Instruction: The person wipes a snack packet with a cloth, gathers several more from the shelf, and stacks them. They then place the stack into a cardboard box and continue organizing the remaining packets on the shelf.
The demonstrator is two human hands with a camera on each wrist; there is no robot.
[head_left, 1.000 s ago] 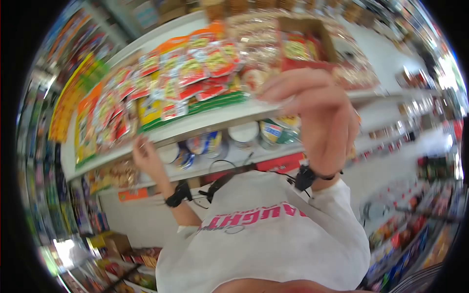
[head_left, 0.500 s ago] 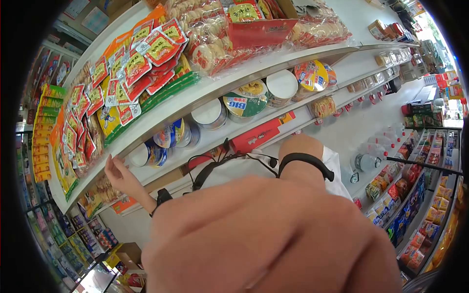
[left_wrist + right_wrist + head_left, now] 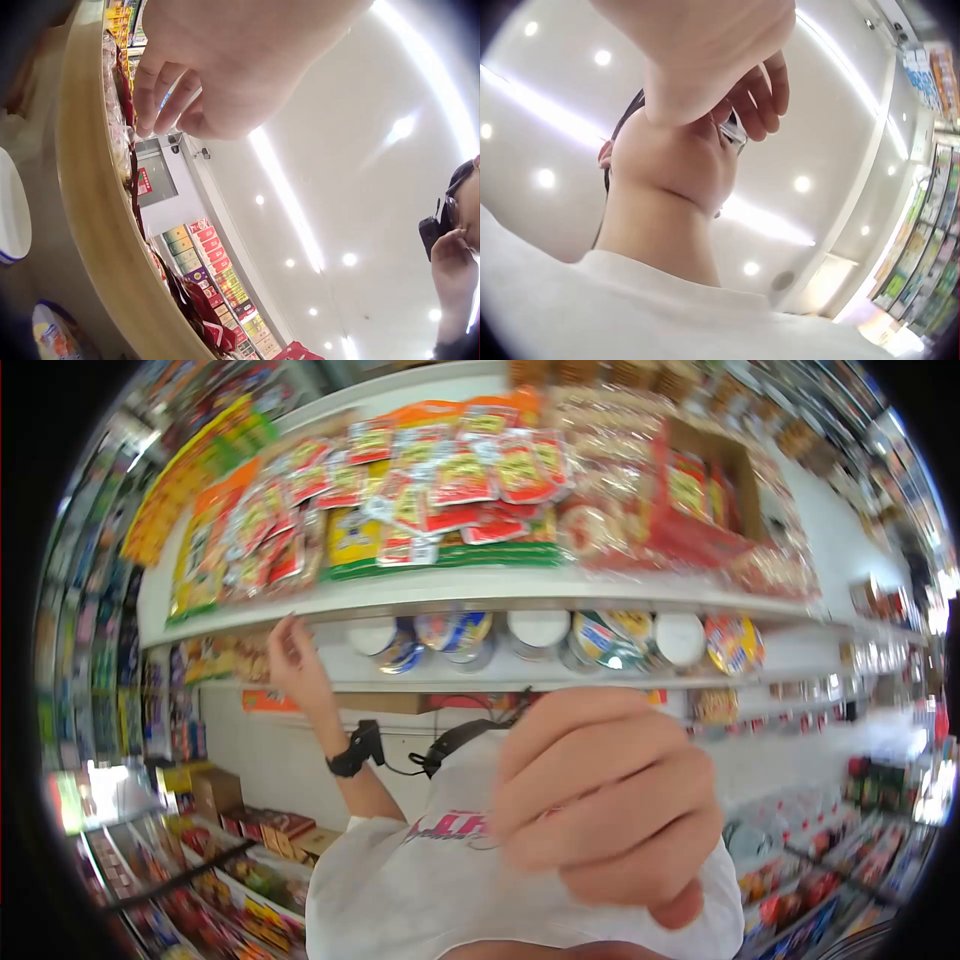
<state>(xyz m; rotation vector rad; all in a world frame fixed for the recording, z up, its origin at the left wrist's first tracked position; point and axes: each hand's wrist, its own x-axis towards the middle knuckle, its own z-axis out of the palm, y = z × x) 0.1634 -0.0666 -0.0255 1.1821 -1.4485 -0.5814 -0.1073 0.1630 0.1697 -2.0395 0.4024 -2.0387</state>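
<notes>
My left hand [image 3: 300,665] is by the front edge of the white shelf [image 3: 400,595], its fingers loosely bent and holding nothing visible. The left wrist view shows this hand [image 3: 225,71] beside the shelf edge [image 3: 97,187]. My right hand [image 3: 610,795] is raised close to the head camera, fingers bent with knuckles outward. In the right wrist view the hand [image 3: 720,67] is in front of the face, its fingers loosely bent beside a shiny piece; contact is unclear. Small red-and-white packets [image 3: 460,475] lie on larger yellow-green bags [image 3: 355,540] on the shelf.
Clear bags of round snacks [image 3: 595,530] surround an open red box [image 3: 700,540] at the shelf's right. Lidded tubs [image 3: 610,640] stand one level below. Yellow packets [image 3: 190,475] hang at the left end. Stocked racks [image 3: 240,890] stand lower left.
The head view has swung, so the shelf looks nearly level and its goods lie farther right. My right hand rose toward the camera and now covers less of the view than half a second ago.
</notes>
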